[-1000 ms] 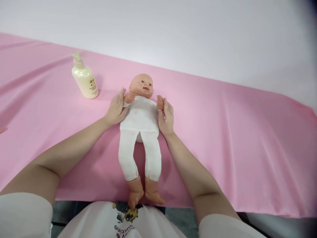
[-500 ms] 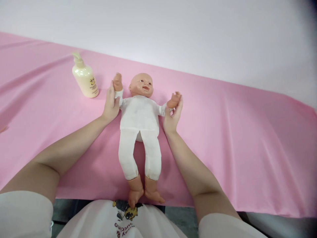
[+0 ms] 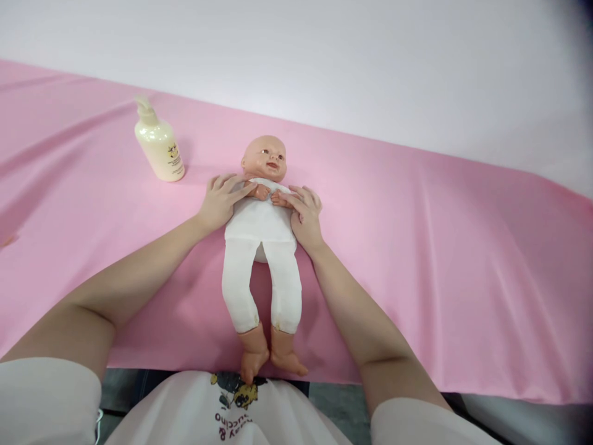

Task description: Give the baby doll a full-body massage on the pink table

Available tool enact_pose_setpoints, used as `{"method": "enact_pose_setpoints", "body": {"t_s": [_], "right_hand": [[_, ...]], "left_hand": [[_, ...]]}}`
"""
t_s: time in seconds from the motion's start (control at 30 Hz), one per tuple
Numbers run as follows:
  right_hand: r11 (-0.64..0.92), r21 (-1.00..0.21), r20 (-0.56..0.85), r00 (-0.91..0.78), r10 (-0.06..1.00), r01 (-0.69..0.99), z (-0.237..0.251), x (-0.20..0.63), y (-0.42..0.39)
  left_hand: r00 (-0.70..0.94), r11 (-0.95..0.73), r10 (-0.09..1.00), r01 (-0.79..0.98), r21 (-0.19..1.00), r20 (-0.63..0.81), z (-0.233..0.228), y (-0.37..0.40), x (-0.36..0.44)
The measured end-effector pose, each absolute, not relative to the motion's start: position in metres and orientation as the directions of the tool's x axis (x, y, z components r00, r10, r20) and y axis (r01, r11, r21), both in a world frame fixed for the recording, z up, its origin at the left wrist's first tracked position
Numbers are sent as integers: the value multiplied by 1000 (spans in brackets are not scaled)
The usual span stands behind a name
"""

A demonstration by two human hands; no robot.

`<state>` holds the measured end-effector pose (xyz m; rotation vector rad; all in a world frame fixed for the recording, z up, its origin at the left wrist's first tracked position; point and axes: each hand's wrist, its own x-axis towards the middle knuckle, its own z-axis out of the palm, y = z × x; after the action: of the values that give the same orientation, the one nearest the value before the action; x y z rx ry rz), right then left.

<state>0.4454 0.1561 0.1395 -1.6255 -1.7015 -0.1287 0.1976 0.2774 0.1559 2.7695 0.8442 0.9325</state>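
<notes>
A baby doll (image 3: pixel 260 222) in a white cloth suit lies on its back, its head away from me and its bare feet toward me. Both of its arms are folded in, and the small fists nearly meet on the upper chest. My left hand (image 3: pixel 220 201) holds the doll's arm on the left, thumb laid across it near the fist. On the other side, my right hand (image 3: pixel 306 213) grips the other arm, with its fingers over the forearm. Parts of the doll's arms are hidden under my fingers.
A cream-coloured pump bottle (image 3: pixel 160 148) stands to the left of the doll, beyond my left hand. Pink cloth (image 3: pixel 370 247) with some folds covers the table. Behind it rises a white wall (image 3: pixel 324 62).
Both doll arms were stretched out to the sides and are now folded over the chest. My hands moved inward with them. The bottle has stayed in place.
</notes>
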Motion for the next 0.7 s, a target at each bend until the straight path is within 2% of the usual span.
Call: {"method": "enact_pose_setpoints", "body": {"t_s": [0.27,0.37,0.53,0.7], "right_hand": [[175,-388,546,73,835,905,143,443,156],[177,-417,538,85,839,891,142,442,156],[255,-561,596,170,785,787,135,447,158],[363,-748,629,420,654,556,127,460,165]], "left_hand": [[671,-850,524,457,263,525,157,279,199],[659,-843,535,458,282,528,158,278,199],[592,-819,571,456,348,569,152,280,197],[414,-775,632,332,537,655,141,296,191]]}}
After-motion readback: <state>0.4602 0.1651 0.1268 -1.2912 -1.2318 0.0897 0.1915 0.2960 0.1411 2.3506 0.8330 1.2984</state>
